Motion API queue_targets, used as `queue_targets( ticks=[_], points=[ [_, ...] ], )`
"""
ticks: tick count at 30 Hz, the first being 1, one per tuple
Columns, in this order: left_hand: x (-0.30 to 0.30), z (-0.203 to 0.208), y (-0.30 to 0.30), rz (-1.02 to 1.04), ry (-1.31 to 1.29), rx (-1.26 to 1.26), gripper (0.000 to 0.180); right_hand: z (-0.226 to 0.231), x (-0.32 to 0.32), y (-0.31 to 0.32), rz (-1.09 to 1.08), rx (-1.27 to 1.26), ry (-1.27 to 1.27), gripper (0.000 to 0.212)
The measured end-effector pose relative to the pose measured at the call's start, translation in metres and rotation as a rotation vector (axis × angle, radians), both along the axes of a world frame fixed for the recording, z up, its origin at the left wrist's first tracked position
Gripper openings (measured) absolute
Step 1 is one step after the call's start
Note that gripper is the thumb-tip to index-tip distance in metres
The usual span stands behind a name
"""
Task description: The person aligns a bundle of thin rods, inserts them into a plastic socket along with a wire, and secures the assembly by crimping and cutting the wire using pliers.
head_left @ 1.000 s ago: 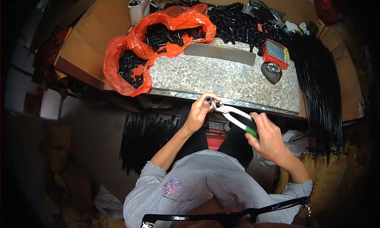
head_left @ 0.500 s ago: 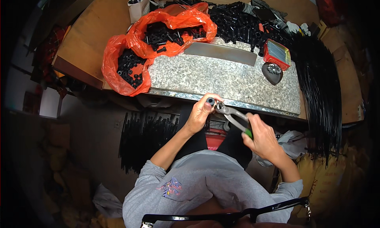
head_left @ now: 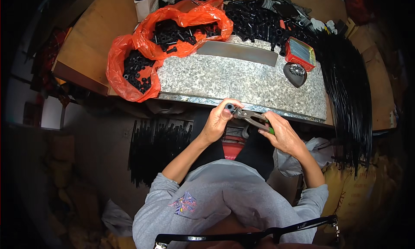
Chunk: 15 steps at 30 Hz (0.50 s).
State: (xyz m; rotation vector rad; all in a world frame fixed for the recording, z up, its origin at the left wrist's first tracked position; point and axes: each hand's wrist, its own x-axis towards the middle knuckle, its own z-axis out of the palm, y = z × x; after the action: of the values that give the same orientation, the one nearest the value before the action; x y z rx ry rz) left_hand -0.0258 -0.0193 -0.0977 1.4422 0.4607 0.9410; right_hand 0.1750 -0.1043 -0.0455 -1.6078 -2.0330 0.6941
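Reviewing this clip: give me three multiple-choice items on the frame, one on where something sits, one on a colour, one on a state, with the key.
1. Where do the orange plastic bags of small black parts lie?
A. At the left end of the speckled stone slab
B. On the floor under the slab
C. In the person's lap

2. What colour is the small box near the slab's right end?
A. Blue
B. Red
C. White

3. What is the right hand doing?
A. Lying flat on the slab
B. Hanging free with nothing in it
C. Gripping the handles of the pliers

Key:
1 A, the bags spill over the slab's left end.
2 B, its rim is red.
3 C, the fingers wrap the handles while the left hand holds a small black part at the nose of the pliers.
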Motion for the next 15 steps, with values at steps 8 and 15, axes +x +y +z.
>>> queue_targets(
  ticks=[8,15],
  points=[
    [-0.002,0.0004,-0.0022,-0.022,0.026,0.021,0.054,-0.0045,-0.0008,-0.0012,-0.014,-0.027,0.021,0.03],
    [-0.0009,0.0027,-0.0043,-0.004,0.059,0.037,0.056,-0.001,-0.0003,-0.0048,-0.032,0.005,-0.005,0.031]
  ],
)
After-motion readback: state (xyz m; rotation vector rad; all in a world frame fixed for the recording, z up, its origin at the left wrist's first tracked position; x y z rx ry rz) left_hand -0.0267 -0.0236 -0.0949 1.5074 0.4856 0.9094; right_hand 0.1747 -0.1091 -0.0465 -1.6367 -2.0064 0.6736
